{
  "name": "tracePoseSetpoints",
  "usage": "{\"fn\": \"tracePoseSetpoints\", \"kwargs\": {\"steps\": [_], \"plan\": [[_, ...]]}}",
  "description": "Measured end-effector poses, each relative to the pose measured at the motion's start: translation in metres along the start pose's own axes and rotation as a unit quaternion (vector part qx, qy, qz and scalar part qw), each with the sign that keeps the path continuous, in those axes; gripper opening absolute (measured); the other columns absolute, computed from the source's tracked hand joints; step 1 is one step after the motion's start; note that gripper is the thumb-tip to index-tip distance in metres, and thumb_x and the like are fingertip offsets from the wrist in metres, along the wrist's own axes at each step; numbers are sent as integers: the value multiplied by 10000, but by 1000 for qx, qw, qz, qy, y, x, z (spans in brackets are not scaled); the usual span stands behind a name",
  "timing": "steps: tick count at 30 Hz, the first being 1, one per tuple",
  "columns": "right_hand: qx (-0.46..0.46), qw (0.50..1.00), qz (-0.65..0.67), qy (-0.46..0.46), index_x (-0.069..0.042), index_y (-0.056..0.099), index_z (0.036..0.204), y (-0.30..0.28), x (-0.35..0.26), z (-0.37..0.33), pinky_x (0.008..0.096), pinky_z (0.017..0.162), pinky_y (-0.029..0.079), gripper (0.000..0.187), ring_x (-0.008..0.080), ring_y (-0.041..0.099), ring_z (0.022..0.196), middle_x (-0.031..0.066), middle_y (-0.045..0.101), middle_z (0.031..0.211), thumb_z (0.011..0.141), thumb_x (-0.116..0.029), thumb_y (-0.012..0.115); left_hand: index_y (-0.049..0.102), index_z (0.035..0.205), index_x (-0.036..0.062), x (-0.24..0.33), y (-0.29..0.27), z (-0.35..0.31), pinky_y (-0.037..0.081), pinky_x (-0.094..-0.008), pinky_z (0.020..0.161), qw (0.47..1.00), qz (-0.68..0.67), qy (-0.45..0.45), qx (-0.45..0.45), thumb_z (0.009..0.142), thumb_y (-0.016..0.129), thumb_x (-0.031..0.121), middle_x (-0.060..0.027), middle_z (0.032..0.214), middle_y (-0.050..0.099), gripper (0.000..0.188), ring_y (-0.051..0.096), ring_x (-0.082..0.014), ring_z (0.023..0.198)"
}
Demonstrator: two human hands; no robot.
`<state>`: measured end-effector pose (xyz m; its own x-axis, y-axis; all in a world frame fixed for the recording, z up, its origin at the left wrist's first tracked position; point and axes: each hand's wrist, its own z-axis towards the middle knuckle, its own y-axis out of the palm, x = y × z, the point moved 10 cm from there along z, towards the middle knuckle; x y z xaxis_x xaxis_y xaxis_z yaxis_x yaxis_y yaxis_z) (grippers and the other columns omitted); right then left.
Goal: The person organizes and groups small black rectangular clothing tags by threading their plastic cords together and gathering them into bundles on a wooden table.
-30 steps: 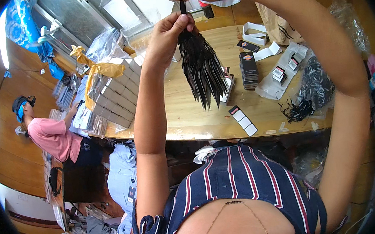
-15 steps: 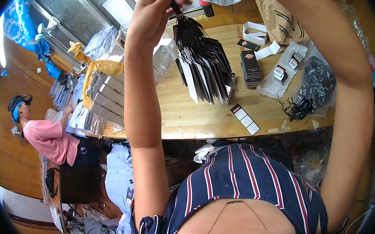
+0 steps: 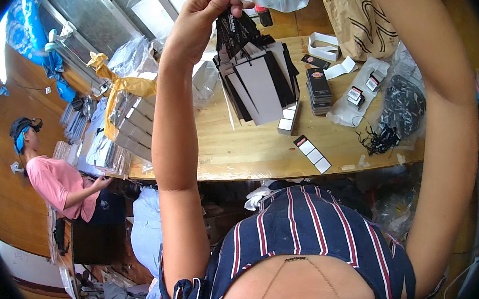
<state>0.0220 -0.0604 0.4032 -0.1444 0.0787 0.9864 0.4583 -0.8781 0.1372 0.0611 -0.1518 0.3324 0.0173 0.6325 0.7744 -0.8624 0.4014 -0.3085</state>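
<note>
High above the wooden table (image 3: 223, 156), my left hand (image 3: 200, 17) is closed around the gathered black cords (image 3: 234, 36) of a bundle of hang tags (image 3: 258, 88). The black and white tags dangle below the fist, several fanned out, a pale one facing me. A black strip rises out of the fist past the top edge. My right arm (image 3: 440, 69) arches up along the right side and leaves the view at the top, so the right hand is hidden.
Right of the bundle stand a stack of black tags (image 3: 319, 92), an open white box (image 3: 323, 46) and a brown paper bag (image 3: 354, 25). A label strip (image 3: 312, 154) lies near the front edge. Plastic bags hold black cords (image 3: 399, 104). A person in pink (image 3: 54, 180) works at left.
The tag bundle has turned, showing broad tag faces instead of edges. My left hand sits slightly lower; my right hand has moved up out of view. The other person's arm has lowered.
</note>
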Motion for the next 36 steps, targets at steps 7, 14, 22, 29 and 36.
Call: {"fn": "tracePoseSetpoints", "kwargs": {"steps": [7,14,22,29,36], "plan": [[30,996,-6,84,-183,483,662,15,4,6,334,802,301,71,97,495,749,-41,472,657,711,-186,432,492,775,42,2,-22,14,394,-291,713,994,-11,-35,100,849,380,236,-45,735,532,236,519,-150,761],[-18,993,-48,102,-200,475,661,23,15,-9,356,812,314,55,100,496,732,-48,469,650,697,-196,434,507,745,43,0,-25,23,386,-188,591,984,146,-72,75,833,423,260,-9,665,527,248,495,-75,639],[-12,996,-34,76,-206,450,630,19,8,-17,348,811,297,67,90,487,682,-58,458,620,696,-199,438,574,873,50,-15,-21,11,421,-198,687,983,145,-54,95,786,501,288,-19,741,583,265,544,-71,700],[96,988,-49,112,-200,445,620,-4,7,6,327,792,296,83,84,480,668,-56,449,601,704,-203,450,464,1098,96,8,-9,16,386,-264,771,972,232,34,28,684,571,448,-71,915,562,553,525,-171,805],[36,994,-48,86,-196,440,612,4,3,-14,319,764,302,89,86,470,631,-49,415,568,699,-205,456,542,954,33,-21,-9,-8,442,-267,693,979,158,-44,117,580,695,359,-82,754,584,519,564,-137,751]]}}
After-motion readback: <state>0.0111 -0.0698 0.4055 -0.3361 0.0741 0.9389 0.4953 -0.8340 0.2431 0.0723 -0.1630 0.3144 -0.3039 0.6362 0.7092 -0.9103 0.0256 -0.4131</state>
